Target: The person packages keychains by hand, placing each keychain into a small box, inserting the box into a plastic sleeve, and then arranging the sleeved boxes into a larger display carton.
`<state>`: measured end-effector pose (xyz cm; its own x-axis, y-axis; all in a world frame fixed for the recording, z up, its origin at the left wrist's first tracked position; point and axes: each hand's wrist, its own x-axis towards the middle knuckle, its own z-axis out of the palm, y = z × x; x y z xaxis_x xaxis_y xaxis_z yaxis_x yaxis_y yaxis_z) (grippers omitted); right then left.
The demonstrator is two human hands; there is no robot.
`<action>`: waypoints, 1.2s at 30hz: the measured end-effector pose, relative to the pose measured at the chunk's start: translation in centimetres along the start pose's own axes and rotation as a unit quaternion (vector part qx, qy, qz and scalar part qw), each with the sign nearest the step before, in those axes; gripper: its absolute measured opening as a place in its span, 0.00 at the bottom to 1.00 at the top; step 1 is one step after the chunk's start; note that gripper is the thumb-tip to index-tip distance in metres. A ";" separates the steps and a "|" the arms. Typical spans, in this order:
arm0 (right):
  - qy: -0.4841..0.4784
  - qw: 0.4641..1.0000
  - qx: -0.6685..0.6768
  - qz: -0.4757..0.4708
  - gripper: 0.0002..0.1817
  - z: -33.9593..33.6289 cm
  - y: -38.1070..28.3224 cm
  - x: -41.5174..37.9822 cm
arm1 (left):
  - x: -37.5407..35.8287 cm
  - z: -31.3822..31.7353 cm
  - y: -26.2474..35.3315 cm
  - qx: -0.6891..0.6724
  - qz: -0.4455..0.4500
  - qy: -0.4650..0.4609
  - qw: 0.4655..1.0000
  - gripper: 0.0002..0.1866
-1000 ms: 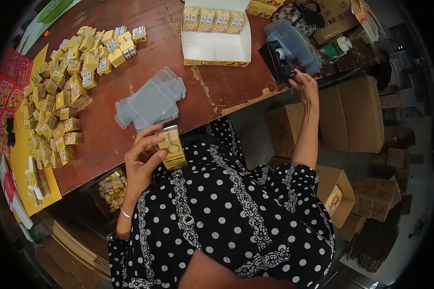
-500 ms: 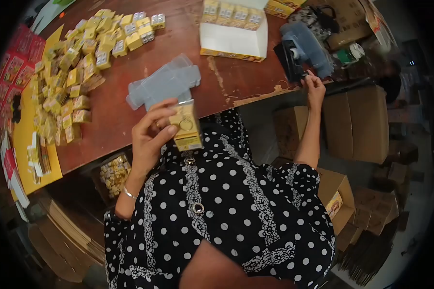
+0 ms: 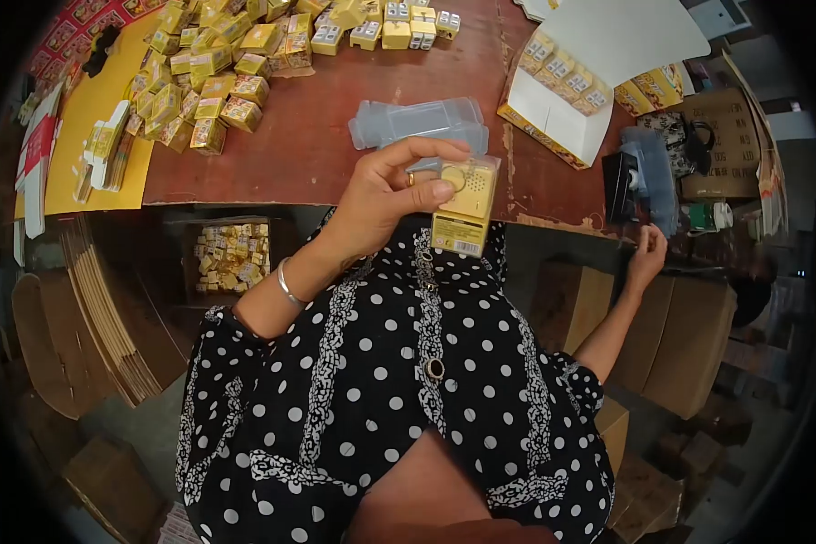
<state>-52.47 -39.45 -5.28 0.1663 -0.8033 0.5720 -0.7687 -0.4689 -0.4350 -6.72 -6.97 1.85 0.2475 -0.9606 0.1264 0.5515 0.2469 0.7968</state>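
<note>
Left hand [image 3: 385, 190] pinched shut on small yellow box [image 3: 463, 205] at screen centre, held loosely by its top over table edge [image 3: 335, 195], could slip; right hand [image 3: 646, 257] at 3 o'clock, fingers curled near tape dispenser [image 3: 642, 184], grip unclear.

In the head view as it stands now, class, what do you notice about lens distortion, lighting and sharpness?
Head view: strong fisheye bends the wooden table edge and darkens the corners; even overhead light, soft shadow beneath the table; the left hand and its clear-cased yellow box are fairly sharp; the right hand near the black dispenser is softer; glare on the white open carton.
</note>
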 end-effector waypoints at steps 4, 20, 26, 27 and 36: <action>-0.022 0.904 0.396 0.162 0.08 -1.2 -15.5 -0.5 | -0.1 0.9 -0.7 0.157 0.090 -0.018 0.983 0.14; -0.334 0.688 0.622 0.171 0.38 0.8 -36.8 -7.2 | 0.8 1.4 -1.4 0.530 0.389 -0.024 0.753 0.18; -0.351 0.657 0.632 0.215 0.37 1.1 -36.7 -7.2 | 1.7 0.5 -1.0 0.547 0.457 -0.064 0.698 0.18; -0.351 0.657 0.632 0.214 0.37 1.2 -36.5 -7.0 | 1.7 0.4 -1.0 0.553 0.463 -0.068 0.689 0.18; -0.072 0.905 0.327 -0.262 0.27 4.5 -33.8 -6.6 | 1.0 1.6 -2.2 0.417 0.296 0.008 0.859 0.12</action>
<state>-24.84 -19.90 2.52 0.5172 -0.4255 0.7426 -0.0391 -0.8785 -0.4761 -8.96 -8.66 1.15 0.3030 -0.6948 0.6522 -0.4364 0.5073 0.7431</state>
